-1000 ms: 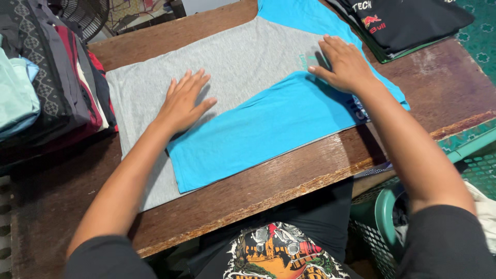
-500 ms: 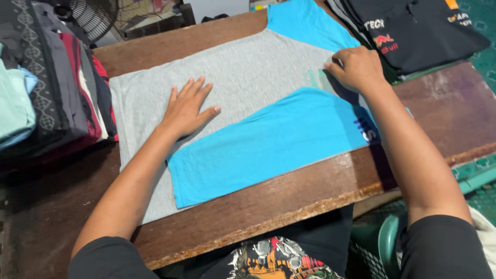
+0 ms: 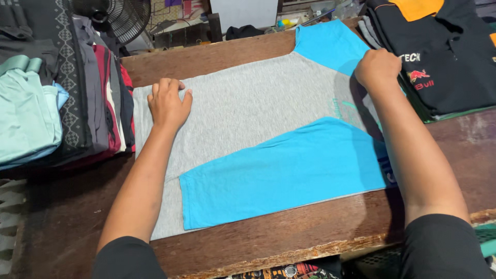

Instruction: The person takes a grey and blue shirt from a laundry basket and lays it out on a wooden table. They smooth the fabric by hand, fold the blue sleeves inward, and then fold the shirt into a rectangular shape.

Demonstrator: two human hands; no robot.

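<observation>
A grey shirt (image 3: 253,106) with bright blue sleeves lies flat on a brown wooden table (image 3: 320,232). One blue sleeve (image 3: 289,170) is folded across its near half; the other blue sleeve (image 3: 330,44) sticks out at the far right. My left hand (image 3: 166,103) rests near the shirt's far left corner, fingers curled onto the cloth at its edge. My right hand (image 3: 377,67) is closed on the cloth at the shoulder by the far blue sleeve.
A stack of folded clothes (image 3: 57,88) in grey, red and mint stands at the left. A pile of dark folded shirts (image 3: 444,57) lies at the far right. A fan (image 3: 124,15) and clutter stand behind the table.
My left hand slid from the shirt's middle to its far left corner. My right hand moved up to the shoulder by the far sleeve and closed on the cloth. The view shifted.
</observation>
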